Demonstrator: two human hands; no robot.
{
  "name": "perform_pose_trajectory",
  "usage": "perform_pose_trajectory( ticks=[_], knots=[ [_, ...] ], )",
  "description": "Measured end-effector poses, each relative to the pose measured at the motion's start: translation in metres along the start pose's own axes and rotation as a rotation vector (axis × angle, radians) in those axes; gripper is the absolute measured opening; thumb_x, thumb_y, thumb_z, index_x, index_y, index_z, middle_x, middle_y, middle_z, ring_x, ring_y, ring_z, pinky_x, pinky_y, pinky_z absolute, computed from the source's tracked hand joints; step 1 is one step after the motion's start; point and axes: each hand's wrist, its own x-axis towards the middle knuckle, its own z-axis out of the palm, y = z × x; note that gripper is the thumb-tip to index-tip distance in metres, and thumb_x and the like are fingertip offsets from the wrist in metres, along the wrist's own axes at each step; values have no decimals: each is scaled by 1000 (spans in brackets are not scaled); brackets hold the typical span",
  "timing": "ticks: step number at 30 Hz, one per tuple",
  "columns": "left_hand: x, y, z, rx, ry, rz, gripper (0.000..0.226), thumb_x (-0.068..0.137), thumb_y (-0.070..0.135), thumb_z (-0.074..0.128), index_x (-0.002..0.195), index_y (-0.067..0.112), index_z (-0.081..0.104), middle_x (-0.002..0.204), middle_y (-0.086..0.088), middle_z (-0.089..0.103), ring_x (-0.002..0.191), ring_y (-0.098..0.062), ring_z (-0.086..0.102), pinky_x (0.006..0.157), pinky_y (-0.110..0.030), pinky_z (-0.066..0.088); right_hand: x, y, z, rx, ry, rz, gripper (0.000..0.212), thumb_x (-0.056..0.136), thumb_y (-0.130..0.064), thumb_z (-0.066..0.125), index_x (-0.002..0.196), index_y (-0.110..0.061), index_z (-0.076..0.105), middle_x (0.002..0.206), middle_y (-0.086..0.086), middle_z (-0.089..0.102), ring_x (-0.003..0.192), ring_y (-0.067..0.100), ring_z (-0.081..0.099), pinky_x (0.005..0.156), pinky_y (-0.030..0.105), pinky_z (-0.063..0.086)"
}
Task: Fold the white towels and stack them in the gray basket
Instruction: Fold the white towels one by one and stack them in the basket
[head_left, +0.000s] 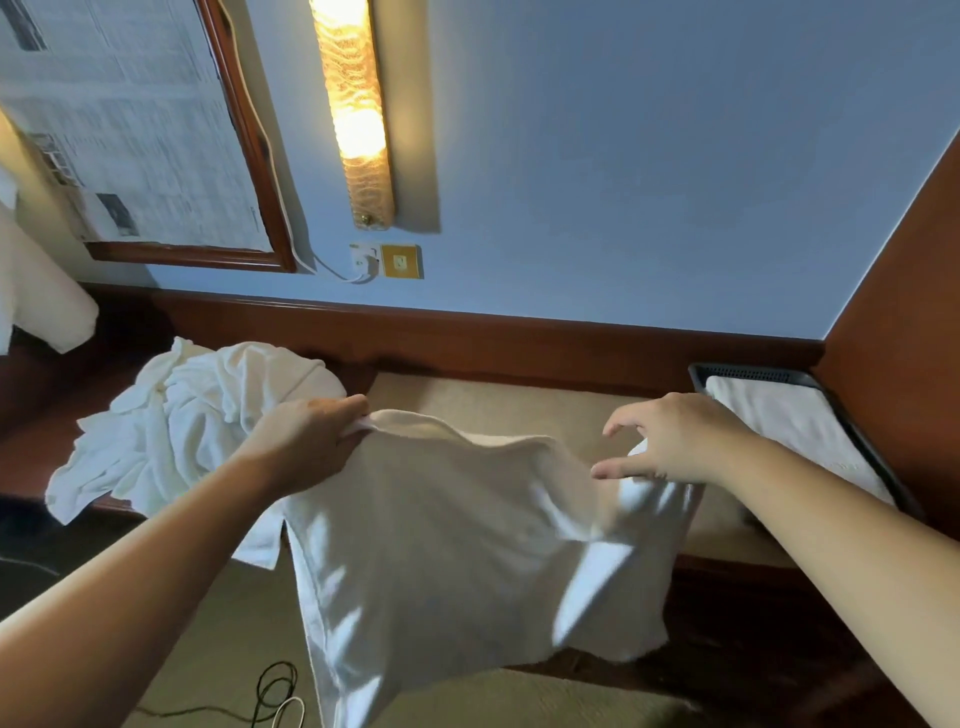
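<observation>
Overhead, the framed sheet (130, 124) carries print too small to read. Below it, the left hand (311, 441) pinches one corner of a white towel (457, 545) hanging over the bench edge, while the right hand (670, 441) hovers with fingers spread above the blurred opposite corner. At right, the gray basket (841, 410), partly cut off, holds a folded towel (789, 421); crumpled towels (182, 421) lie at left.

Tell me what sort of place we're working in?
Probably a hotel or guest room: a lit wall lamp beside a wood-framed mirror, a built-in wooden bench, and a pile of white towels.
</observation>
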Motion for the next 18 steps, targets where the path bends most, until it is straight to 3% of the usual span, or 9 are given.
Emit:
perform_pose_trajectory(
  ticks=[3, 5, 7, 9, 12, 15, 18],
  knots=[
    [-10, -33, -4, -2, -28, -95, 22, 93, 14, 71, 91, 20, 51, 81, -2, 56, 68, -32, 59, 56, -40, 52, -13, 3, -3, -31, -50, 20, 86, 43, -106, 56, 113, -56, 63, 103, -25, 68, 101, 10, 60, 86, 32, 51],
    [-18, -52, -13, 59, -30, -187, 21, 93, 11, 69, 86, 16, 51, 81, -6, 56, 70, -33, 58, 60, -44, 53, -21, 8, -1, -4, -8, 30, 73, 49, -98, 65, 102, -49, 67, 86, -25, 66, 84, 5, 59, 77, 30, 52],
    [-24, -63, -24, 142, -24, -260, 17, 92, 9, 68, 82, 14, 55, 79, -13, 66, 71, -39, 64, 64, -46, 53, -27, 11, 5, 49, 62, 33, 62, 63, -86, 69, 86, -28, 65, 63, -15, 55, 63, 6, 50, 60, 30, 42],
    [-28, -64, -33, 230, -28, -252, 6, 90, 7, 69, 89, 10, 65, 79, -17, 72, 69, -42, 68, 66, -46, 54, -31, 7, 11, 57, 101, 10, 54, 78, -78, 62, 82, -24, 59, 61, -6, 55, 60, 11, 51, 57, 34, 38],
    [-23, -64, -38, 190, 12, -190, 28, 87, -1, 69, 109, 16, 67, 71, -13, 67, 54, -38, 61, 51, -38, 50, -37, -9, 11, -17, 106, -31, 39, 93, -75, 49, 86, -37, 55, 68, -6, 59, 68, 8, 54, 57, 28, 37],
    [-20, -73, -40, 215, -1, -118, 31, 84, -8, 64, 102, 16, 58, 69, -8, 53, 53, -31, 49, 48, -36, 46, -44, -15, 12, -195, 139, -64, 49, 95, -77, 29, 80, -33, 42, 69, -5, 54, 67, 10, 51, 57, 28, 37],
    [-24, -70, -50, 306, -50, -121, 33, 75, -14, 75, 99, 6, 63, 75, -12, 58, 51, -26, 44, 44, -29, 36, -45, -6, 28, -286, 415, -168, 56, 99, -74, 22, 75, -26, 40, 71, -6, 42, 60, 15, 40, 47, 33, 40]
  ],
)
